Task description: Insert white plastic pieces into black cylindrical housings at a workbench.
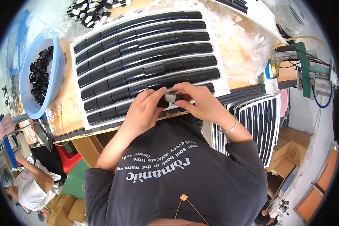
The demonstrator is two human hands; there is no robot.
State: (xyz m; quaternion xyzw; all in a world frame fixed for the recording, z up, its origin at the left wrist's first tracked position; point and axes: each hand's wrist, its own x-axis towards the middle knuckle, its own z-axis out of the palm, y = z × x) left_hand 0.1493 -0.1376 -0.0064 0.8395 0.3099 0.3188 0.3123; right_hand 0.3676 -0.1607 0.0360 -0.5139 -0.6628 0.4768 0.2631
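Observation:
At the near edge of a white tray (226,81), my two hands meet in front of my shirt. My left hand (143,109) is closed, its fingertips against a small black part (162,102). Thumb and fingers of my right hand (199,101) pinch a small piece with a pale grey, rounded face (170,98) and a dark body. The two pieces touch or nearly touch; the fingers hide how they join. Rows of glossy black, slightly curved pieces (147,56) fill the tray just beyond my hands.
A blue basin (58,75) of small black parts stands at the left. Loose black and white pieces (88,13) lie at the far left. Clear plastic bags (248,45) cover the right side. More filled trays (258,124) stack below right, near a green-framed device (302,66). A co-worker (35,184) sits lower left.

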